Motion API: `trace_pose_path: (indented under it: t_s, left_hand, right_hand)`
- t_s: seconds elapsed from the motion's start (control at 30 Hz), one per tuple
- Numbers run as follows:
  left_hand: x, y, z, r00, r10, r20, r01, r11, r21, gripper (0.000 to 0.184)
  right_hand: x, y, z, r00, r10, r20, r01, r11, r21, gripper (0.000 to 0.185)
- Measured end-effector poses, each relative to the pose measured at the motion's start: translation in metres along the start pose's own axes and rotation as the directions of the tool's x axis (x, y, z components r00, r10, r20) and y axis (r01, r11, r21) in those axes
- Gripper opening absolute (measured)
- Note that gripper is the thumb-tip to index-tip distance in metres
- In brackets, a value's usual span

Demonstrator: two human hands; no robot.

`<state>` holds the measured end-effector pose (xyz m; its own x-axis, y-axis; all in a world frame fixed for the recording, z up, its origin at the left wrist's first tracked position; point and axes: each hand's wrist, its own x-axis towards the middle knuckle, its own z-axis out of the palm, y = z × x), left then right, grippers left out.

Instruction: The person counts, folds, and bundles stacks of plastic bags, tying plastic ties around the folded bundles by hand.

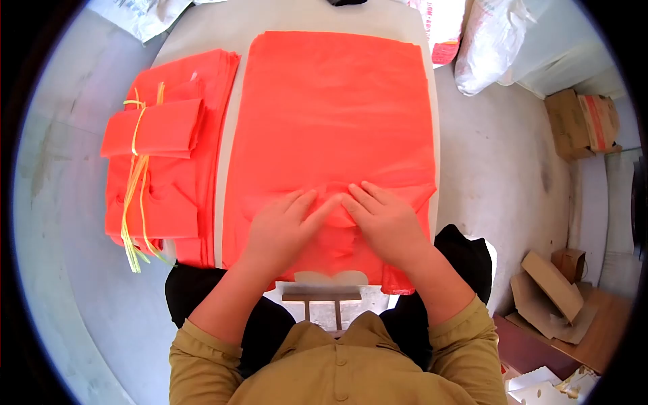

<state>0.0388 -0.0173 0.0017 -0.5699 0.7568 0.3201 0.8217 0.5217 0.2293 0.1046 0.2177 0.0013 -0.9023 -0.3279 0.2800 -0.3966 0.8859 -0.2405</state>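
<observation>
A broad stack of thin red plastic bags (337, 115) lies on the table in front of me, its near edge showing a curved cut-out. My left hand (280, 226) rests on the near part of the top bag, fingers stretched out and apart. Beside it, my right hand (386, 226) lies on the same plastic with its fingers extended. The thumbs almost meet in the middle, and the film is wrinkled around them. On the right, a loose flap of the top bag sticks out past the stack's edge. Whether any film is pinched under the fingers is hidden.
Left of the stack is a second pile of red bags (209, 135), with a folded red bundle (155, 128) and yellow ties (135, 196) on top. White sacks (493, 44) stand at the back right. Cardboard boxes (567, 125) and an open carton (550, 290) are on the right.
</observation>
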Motion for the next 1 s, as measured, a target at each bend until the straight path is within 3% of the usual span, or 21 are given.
trace_pose_path:
  t_s: [0.27,0.47,0.57,0.67,0.77,0.87,0.97,1.0]
  left_hand:
    - [-0.001,0.007,0.014,1.0,0.015,-0.022,-0.014,0.999,0.051,0.041]
    - [0.0,0.01,0.012,1.0,0.005,-0.009,-0.005,0.999,0.043,0.035]
    - [-0.001,0.009,0.009,0.999,-0.018,-0.043,0.018,1.0,0.01,0.034]
    - [-0.012,0.0,0.011,0.995,-0.056,-0.078,0.055,0.998,-0.01,0.035]
    - [-0.012,-0.004,-0.001,0.998,-0.05,-0.045,0.05,0.999,-0.015,0.033]
    - [-0.013,-0.005,-0.01,0.998,-0.06,-0.032,0.06,0.998,-0.029,0.03]
    - [-0.014,-0.005,-0.017,0.995,-0.093,-0.038,0.092,0.995,-0.038,0.028]
    - [-0.014,-0.004,-0.02,0.995,-0.096,-0.037,0.094,0.995,-0.043,0.028]
  right_hand:
    - [0.001,-0.018,0.004,0.999,-0.011,-0.033,0.012,0.999,0.03,0.036]
    - [-0.001,-0.024,0.003,0.992,0.009,0.13,-0.016,0.998,0.053,0.036]
    - [0.004,-0.017,-0.028,0.99,0.024,0.142,-0.074,0.93,0.36,0.044]
    - [-0.007,0.007,-0.05,0.991,0.065,0.115,-0.11,0.891,0.441,0.046]
    - [-0.021,0.034,-0.054,0.946,0.214,0.244,-0.292,0.89,0.35,0.04]
    - [-0.036,0.062,-0.045,0.907,0.358,0.223,-0.407,0.883,0.236,0.032]
    - [-0.048,0.081,-0.041,0.888,0.456,-0.057,-0.432,0.87,0.236,0.028]
    - [-0.049,0.084,-0.043,0.864,0.502,-0.041,-0.474,0.838,0.27,0.028]
